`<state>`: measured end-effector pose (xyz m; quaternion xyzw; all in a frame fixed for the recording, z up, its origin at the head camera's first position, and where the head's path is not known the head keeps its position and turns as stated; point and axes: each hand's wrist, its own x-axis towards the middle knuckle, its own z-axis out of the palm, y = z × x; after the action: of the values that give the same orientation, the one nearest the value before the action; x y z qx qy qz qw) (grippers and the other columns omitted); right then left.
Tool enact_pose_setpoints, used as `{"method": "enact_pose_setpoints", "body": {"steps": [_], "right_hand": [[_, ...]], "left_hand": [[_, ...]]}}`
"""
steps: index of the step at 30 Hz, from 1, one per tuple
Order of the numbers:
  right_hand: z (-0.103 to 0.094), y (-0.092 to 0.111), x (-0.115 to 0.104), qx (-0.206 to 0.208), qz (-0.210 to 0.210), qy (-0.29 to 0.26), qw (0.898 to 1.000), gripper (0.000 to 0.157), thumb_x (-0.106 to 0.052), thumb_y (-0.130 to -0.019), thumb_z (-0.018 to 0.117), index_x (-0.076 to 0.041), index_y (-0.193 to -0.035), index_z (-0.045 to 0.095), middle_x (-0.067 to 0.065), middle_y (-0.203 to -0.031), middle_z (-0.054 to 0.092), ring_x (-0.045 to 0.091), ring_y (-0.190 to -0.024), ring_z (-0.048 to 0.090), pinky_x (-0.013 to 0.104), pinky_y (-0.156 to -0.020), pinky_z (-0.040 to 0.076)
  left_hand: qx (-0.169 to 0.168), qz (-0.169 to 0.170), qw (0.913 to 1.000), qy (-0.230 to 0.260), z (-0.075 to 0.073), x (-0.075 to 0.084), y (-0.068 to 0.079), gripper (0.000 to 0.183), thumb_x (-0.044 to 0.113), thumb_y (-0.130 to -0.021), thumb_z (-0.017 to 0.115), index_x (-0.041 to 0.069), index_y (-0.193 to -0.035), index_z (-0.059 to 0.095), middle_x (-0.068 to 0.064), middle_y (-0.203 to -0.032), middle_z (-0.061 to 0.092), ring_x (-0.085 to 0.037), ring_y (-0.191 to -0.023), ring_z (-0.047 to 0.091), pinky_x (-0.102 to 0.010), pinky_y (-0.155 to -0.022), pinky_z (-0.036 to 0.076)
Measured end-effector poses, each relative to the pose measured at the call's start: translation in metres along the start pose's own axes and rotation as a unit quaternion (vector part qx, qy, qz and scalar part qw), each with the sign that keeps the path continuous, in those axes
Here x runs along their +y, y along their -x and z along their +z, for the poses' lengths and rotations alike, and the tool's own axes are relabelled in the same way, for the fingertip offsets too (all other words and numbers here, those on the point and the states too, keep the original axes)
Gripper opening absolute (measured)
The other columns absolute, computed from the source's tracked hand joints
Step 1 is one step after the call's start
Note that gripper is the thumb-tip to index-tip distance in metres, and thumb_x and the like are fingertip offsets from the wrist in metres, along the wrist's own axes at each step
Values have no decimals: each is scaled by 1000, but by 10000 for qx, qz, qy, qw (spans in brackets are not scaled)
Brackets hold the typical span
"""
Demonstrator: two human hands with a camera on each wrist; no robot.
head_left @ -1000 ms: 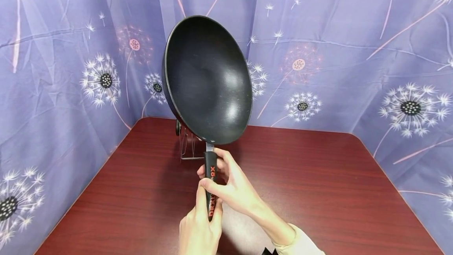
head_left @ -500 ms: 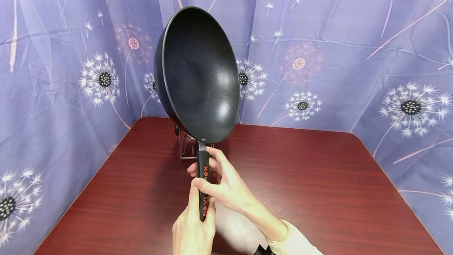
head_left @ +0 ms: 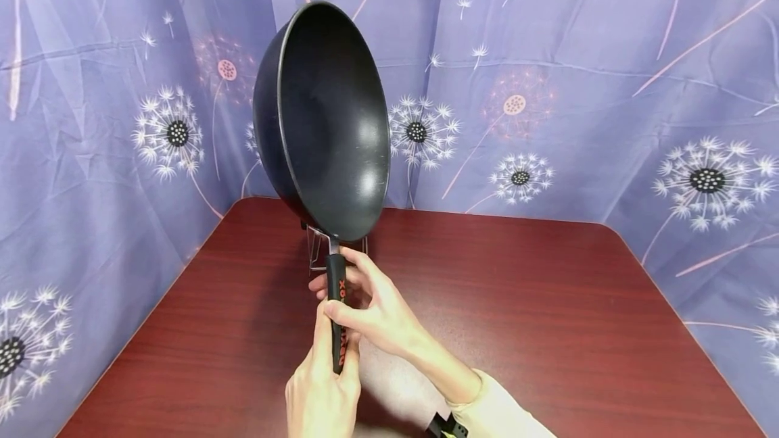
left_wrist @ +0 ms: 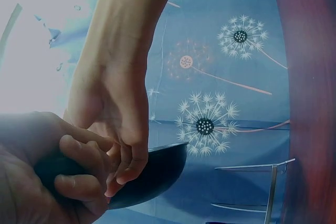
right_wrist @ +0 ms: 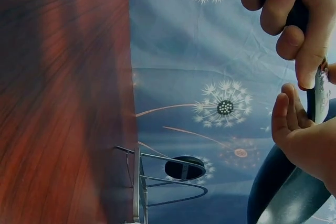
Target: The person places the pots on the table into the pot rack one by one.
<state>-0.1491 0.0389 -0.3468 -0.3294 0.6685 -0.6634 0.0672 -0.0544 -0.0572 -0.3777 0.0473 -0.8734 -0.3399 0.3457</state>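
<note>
A black wok [head_left: 335, 120] stands upright in the air, handle down, its hollow inside turned toward me and to the right. My left hand [head_left: 319, 391] grips the lower end of its black handle [head_left: 335, 269], which carries red lettering. Just above, my right hand [head_left: 380, 309] holds the same handle, thumb in front and fingers behind. The left wrist view shows the curled fingers of my left hand [left_wrist: 79, 166] beside the right hand. Part of the wok's dark outer side [right_wrist: 270, 182] shows below my right hand [right_wrist: 310, 145] in the right wrist view.
Behind the wok, a metal wire rack [head_left: 316, 252] stands on the dark red table [head_left: 517, 309], mostly hidden in the head view. A black oval piece [right_wrist: 185, 167] shows at the rack. A purple curtain [head_left: 548, 32] with dandelion prints surrounds the table.
Both hands have shifted left with the wok, and its bowl has risen slightly. It has turned so that its opening looks narrower and more of its left outer side shows.
</note>
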Motion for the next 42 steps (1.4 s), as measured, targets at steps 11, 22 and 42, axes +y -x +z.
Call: {"method": "enact_pose_setpoints", "body": {"steps": [11, 22, 42], "right_hand": [[5, -7, 10, -208, -52, -233, 9995, 70, -8, -90, 69, -27, -151, 40, 19, -122, 68, 11, -101, 68, 24, -82, 56], [6, -10, 18, -376, -124, -645, 9971, 72, -3, -91, 67, -18, -154, 35, 31, -124, 63, 25, -108, 70, 23, -91, 54], [1, -6, 36, -539, -424, -669, 9954, 65, -9, -95, 64, -15, -153, 35, 30, -125, 63, 32, -107, 70, 27, -86, 57]], "left_hand": [[-305, -449, 9984, -128, -3, -2, -2, 62, 13, -87, 75, 22, -141, 45, 0, -68, 63, -28, -55, 61, -42, -48, 44], [188, -3, 9991, -378, 0, -4, 0, 69, 10, -81, 78, 18, -141, 46, -4, -74, 68, -32, -50, 59, -42, -41, 39], [-54, 124, 9982, -581, 4, -7, 2, 68, 10, -81, 78, 12, -141, 47, -7, -81, 71, -35, -52, 61, -43, -41, 40]]}}
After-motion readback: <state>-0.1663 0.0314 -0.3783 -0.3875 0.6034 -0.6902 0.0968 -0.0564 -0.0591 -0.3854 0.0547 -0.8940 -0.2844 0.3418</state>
